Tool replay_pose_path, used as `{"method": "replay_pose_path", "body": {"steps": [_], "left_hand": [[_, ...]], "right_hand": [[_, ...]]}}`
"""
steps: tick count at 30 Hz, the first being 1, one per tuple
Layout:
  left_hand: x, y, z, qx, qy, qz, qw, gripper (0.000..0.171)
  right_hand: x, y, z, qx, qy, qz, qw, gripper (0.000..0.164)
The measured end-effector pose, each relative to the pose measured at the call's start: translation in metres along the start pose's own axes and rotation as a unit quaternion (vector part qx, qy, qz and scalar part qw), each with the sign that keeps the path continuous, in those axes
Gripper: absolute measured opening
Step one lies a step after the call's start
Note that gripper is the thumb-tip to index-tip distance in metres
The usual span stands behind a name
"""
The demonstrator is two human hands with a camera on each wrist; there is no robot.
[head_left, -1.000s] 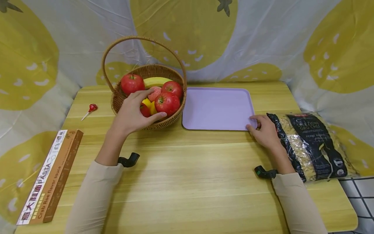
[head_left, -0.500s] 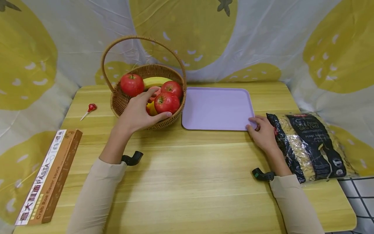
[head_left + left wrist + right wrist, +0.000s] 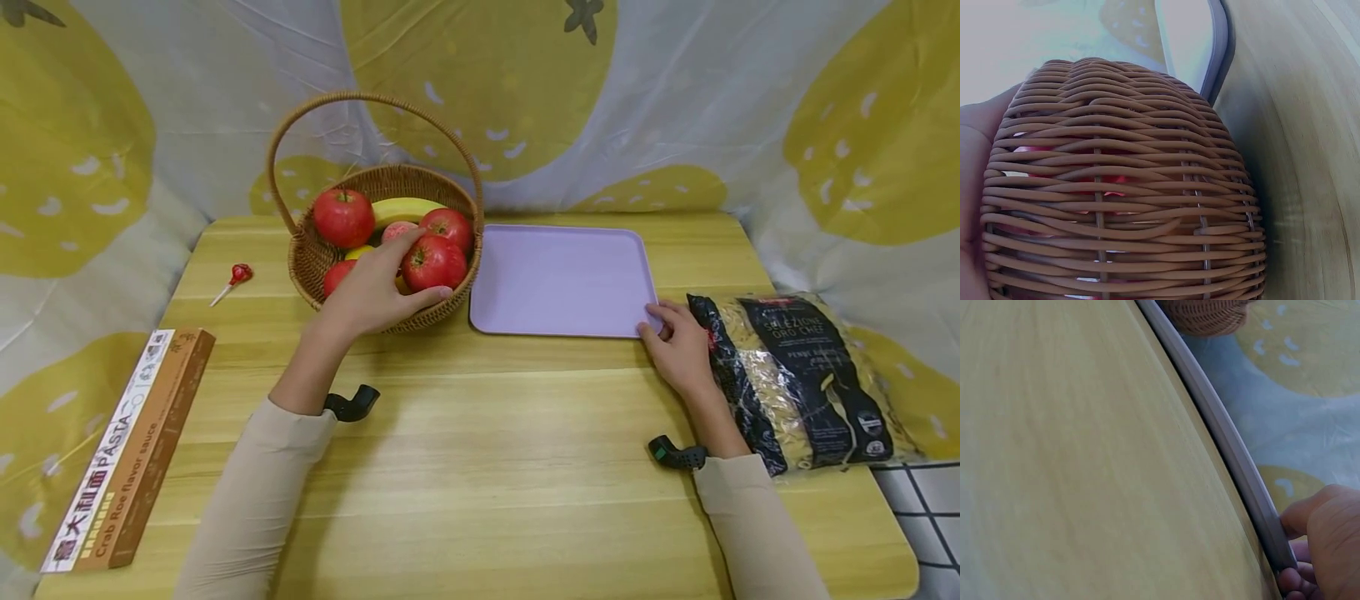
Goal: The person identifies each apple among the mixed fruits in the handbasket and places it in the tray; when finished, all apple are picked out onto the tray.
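Observation:
In the head view my left hand (image 3: 372, 287) reaches over the near rim of a wicker basket (image 3: 306, 265). Its thumb and fingers are spread on either side of a red apple (image 3: 435, 263) at the front right, the thumb close to the apple's near side. Around it lie more red apples (image 3: 343, 218), a banana (image 3: 406, 209) and a pinkish round fruit (image 3: 397, 231). The woven wall (image 3: 1122, 187) fills the left wrist view and hides the fingertips. My right hand (image 3: 681, 346) pinches a lilac tray (image 3: 562, 279) at its near right corner; the right wrist view shows fingers at the rim (image 3: 1229, 444).
A bag of penne pasta (image 3: 806, 379) lies right of my right hand. On the left are a lollipop (image 3: 234, 282) and a long pasta box (image 3: 131, 450). The basket's tall handle (image 3: 375, 97) arches above the fruit. A patterned cloth (image 3: 675, 92) hangs behind the table (image 3: 510, 467).
My left hand has moved right across the basket, closer around the front apple, uncovering a red fruit at the left. My right hand keeps its place at the tray's corner.

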State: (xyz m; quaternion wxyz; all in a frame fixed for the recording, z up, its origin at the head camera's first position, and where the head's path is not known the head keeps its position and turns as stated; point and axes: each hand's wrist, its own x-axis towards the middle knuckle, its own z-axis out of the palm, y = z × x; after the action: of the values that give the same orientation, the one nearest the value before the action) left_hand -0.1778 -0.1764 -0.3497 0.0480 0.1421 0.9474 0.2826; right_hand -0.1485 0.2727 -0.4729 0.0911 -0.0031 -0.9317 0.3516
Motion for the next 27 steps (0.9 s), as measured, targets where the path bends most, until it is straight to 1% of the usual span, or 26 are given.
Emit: {"method": "replay_pose_path", "body": {"steps": [3,6,8,14,16,18,20,22,27], "left_hand": [[0.000,0.000,0.000,-0.004,-0.009,0.005,0.9999,0.103],[0.000,0.000,0.000,-0.006,-0.007,0.011,0.9999,0.102],[0.000,0.001,0.001,-0.007,0.009,0.015,0.9998,0.100],[-0.003,0.002,-0.003,-0.010,0.085,0.005,0.9963,0.090],[-0.004,0.003,-0.004,-0.019,0.101,0.001,0.9948,0.089],[-0.003,0.004,-0.004,-0.033,0.115,0.003,0.9928,0.087],[-0.003,0.005,-0.003,-0.047,0.132,0.012,0.9901,0.086],[-0.003,0.006,-0.002,-0.067,0.145,0.029,0.9867,0.084],[-0.002,0.012,0.002,-0.101,0.164,0.063,0.9791,0.083]], "right_hand": [[-0.001,0.000,0.000,0.000,-0.002,0.002,1.000,0.042],[-0.002,0.001,0.001,-0.002,-0.003,0.006,1.000,0.043],[-0.002,0.001,0.001,-0.005,-0.003,0.007,1.000,0.044],[-0.001,0.001,0.001,-0.009,0.001,-0.002,1.000,0.045],[0.000,0.002,0.002,-0.010,0.002,-0.004,1.000,0.045],[0.001,0.002,0.002,-0.009,0.001,-0.005,1.000,0.045],[0.001,0.002,0.002,-0.007,0.001,-0.006,1.000,0.045],[0.001,0.003,0.002,-0.004,0.004,-0.008,1.000,0.045],[0.001,0.004,0.003,0.000,0.011,-0.016,1.000,0.043]]}}
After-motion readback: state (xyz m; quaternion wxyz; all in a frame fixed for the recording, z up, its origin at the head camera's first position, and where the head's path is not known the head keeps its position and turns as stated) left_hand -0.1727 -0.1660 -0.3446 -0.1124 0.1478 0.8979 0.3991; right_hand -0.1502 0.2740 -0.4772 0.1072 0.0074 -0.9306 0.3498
